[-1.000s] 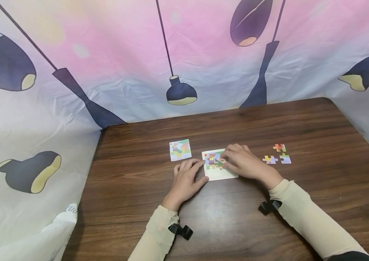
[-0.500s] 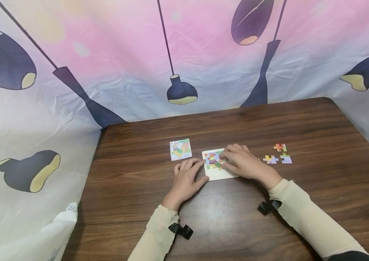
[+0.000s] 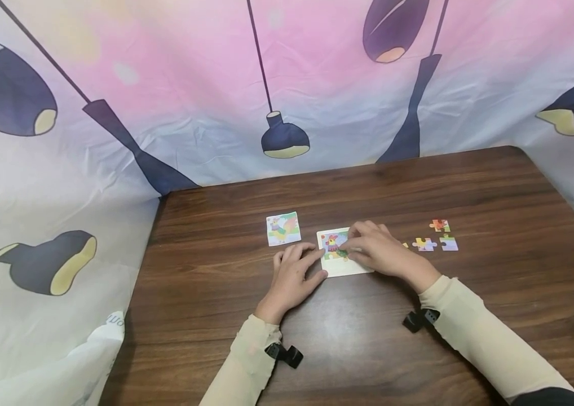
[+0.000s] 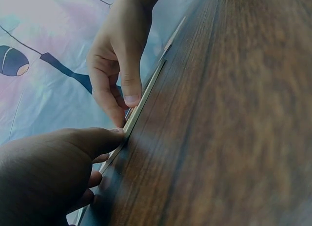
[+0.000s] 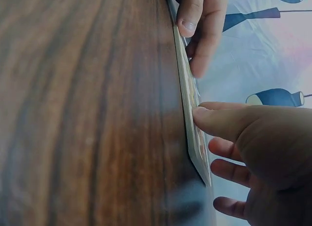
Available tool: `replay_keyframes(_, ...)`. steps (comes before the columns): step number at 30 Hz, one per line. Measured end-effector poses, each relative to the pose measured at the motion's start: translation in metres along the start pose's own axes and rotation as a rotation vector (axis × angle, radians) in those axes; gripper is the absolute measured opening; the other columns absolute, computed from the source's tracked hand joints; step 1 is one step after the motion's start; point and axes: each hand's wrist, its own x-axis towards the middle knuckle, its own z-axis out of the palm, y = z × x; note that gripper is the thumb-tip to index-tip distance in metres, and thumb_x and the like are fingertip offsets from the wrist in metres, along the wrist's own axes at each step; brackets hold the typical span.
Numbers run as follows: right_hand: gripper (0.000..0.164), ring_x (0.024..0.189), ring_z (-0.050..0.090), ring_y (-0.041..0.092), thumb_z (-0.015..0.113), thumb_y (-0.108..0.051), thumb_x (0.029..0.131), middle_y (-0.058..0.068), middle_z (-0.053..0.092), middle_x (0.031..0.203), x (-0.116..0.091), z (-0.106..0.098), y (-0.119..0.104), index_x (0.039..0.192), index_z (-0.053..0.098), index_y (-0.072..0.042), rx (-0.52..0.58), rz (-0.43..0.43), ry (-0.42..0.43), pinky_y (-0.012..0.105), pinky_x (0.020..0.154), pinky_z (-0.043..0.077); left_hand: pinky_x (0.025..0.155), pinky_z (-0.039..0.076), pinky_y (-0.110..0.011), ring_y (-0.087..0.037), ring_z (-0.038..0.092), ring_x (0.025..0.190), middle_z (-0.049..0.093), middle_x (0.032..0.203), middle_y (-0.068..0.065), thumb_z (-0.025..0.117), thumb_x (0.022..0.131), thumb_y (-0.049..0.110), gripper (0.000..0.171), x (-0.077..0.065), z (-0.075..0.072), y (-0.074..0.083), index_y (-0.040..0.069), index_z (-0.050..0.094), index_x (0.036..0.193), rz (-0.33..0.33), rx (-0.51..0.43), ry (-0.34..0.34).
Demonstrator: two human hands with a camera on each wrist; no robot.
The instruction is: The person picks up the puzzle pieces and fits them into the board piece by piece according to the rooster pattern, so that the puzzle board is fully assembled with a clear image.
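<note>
We see a puzzle board (image 3: 340, 268) lying mid-table (image 3: 206, 293). The left hand (image 3: 291, 275), fingers loosely parted, touches its left edge; the right hand (image 3: 380, 251) bends over it, and whether it grips a piece we cannot tell. Only the head view shows loose pieces (image 3: 424, 244) at right and a picture card (image 3: 283, 229) far left; wrist views show the board edge-on.

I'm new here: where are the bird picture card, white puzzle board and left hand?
Bird picture card (image 3: 283, 229), head view: middle of its printed face.
White puzzle board (image 3: 346, 267), head view: bare near part.
Left hand (image 3: 291, 275), head view: back of hand.
</note>
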Motion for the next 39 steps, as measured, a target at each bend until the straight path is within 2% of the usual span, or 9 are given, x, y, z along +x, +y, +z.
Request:
replay_keyframes(8, 0.027, 0.110, 0.055, 0.026, 0.077, -0.021, 0.098, 0.003, 0.063, 0.115, -0.001, 0.000, -0.002, 0.125, 0.080, -0.017, 0.035, -0.003, 0.028, 0.051, 0.094, 0.039, 0.108, 0.026, -0.059, -0.032, 0.049, 0.136, 0.057, 0.148, -0.008, 0.071, 0.102, 0.036, 0.048, 0.001, 0.000, -0.001, 0.018, 0.066, 0.146, -0.009, -0.015, -0.006)
replay_keyframes(12, 0.029, 0.109, 0.058, 0.027, 0.082, -0.020, 0.094, 0.005, 0.065, 0.115, -0.004, 0.004, 0.006, 0.122, 0.080, -0.015, 0.085, -0.048, 0.129, 0.053, 0.095, 0.039, 0.108, 0.027, -0.059, -0.032, 0.050, 0.135, 0.058, 0.146, -0.008, 0.072, 0.101, 0.037, 0.053, 0.001, 0.001, -0.002, 0.017, 0.062, 0.149, -0.018, -0.002, -0.009)
replay_keyframes(16, 0.030, 0.102, 0.059, 0.027, 0.088, -0.015, 0.085, 0.006, 0.066, 0.110, -0.010, 0.001, 0.019, 0.115, 0.082, -0.013, 0.116, -0.082, 0.240, 0.051, 0.089, 0.038, 0.107, 0.028, -0.059, -0.032, 0.051, 0.134, 0.058, 0.144, -0.008, 0.072, 0.101, 0.037, 0.056, 0.001, 0.001, -0.002, 0.016, 0.060, 0.151, -0.021, 0.002, 0.000)
replay_keyframes(23, 0.039, 0.098, 0.056, 0.028, 0.091, -0.006, 0.079, 0.007, 0.064, 0.105, -0.036, -0.016, 0.046, 0.116, 0.081, -0.006, 0.069, -0.013, 0.337, 0.046, 0.082, 0.034, 0.108, 0.027, -0.060, -0.032, 0.050, 0.135, 0.059, 0.144, -0.008, 0.072, 0.101, 0.037, 0.056, 0.002, 0.002, -0.002, 0.015, 0.060, 0.151, -0.017, -0.003, 0.003)
replay_keyframes(27, 0.042, 0.095, 0.057, 0.026, 0.091, 0.001, 0.074, 0.008, 0.065, 0.103, -0.058, -0.029, 0.064, 0.115, 0.081, -0.003, 0.043, 0.006, 0.415, 0.038, 0.080, 0.037, 0.108, 0.027, -0.060, -0.033, 0.050, 0.134, 0.059, 0.144, -0.008, 0.072, 0.101, 0.036, 0.056, 0.002, 0.003, -0.001, 0.015, 0.060, 0.151, -0.014, -0.008, 0.006)
replay_keyframes(30, 0.041, 0.090, 0.055, 0.022, 0.091, 0.005, 0.073, 0.008, 0.065, 0.102, -0.076, -0.038, 0.077, 0.112, 0.081, -0.001, 0.031, 0.051, 0.478, 0.031, 0.076, 0.038, 0.108, 0.026, -0.061, -0.033, 0.050, 0.134, 0.059, 0.144, -0.009, 0.072, 0.101, 0.036, 0.056, 0.003, 0.002, -0.001, 0.015, 0.060, 0.150, -0.013, -0.011, 0.007)
replay_keyframes(32, 0.038, 0.088, 0.052, 0.020, 0.090, 0.004, 0.075, 0.008, 0.064, 0.103, -0.088, -0.043, 0.083, 0.112, 0.081, -0.001, 0.033, 0.112, 0.495, 0.028, 0.073, 0.037, 0.108, 0.027, -0.061, -0.033, 0.050, 0.134, 0.059, 0.144, -0.009, 0.072, 0.101, 0.037, 0.055, 0.003, 0.002, -0.001, 0.015, 0.060, 0.150, -0.016, -0.012, 0.004)
replay_keyframes(36, 0.032, 0.093, 0.051, 0.011, 0.087, -0.001, 0.085, 0.010, 0.064, 0.107, -0.112, -0.055, 0.097, 0.115, 0.080, 0.000, 0.055, 0.262, 0.486, 0.026, 0.076, 0.038, 0.108, 0.027, -0.060, -0.033, 0.050, 0.134, 0.058, 0.144, -0.008, 0.072, 0.101, 0.037, 0.055, 0.002, 0.000, 0.000, 0.016, 0.060, 0.150, -0.015, -0.008, 0.001)
replay_keyframes(39, 0.031, 0.101, 0.049, 0.001, 0.084, -0.007, 0.091, 0.013, 0.063, 0.113, -0.126, -0.063, 0.108, 0.120, 0.078, 0.000, 0.090, 0.370, 0.445, 0.026, 0.081, 0.038, 0.108, 0.028, -0.060, -0.032, 0.051, 0.134, 0.058, 0.145, -0.007, 0.072, 0.101, 0.037, 0.055, 0.001, 0.000, 0.000, 0.017, 0.061, 0.150, -0.015, -0.002, 0.002)
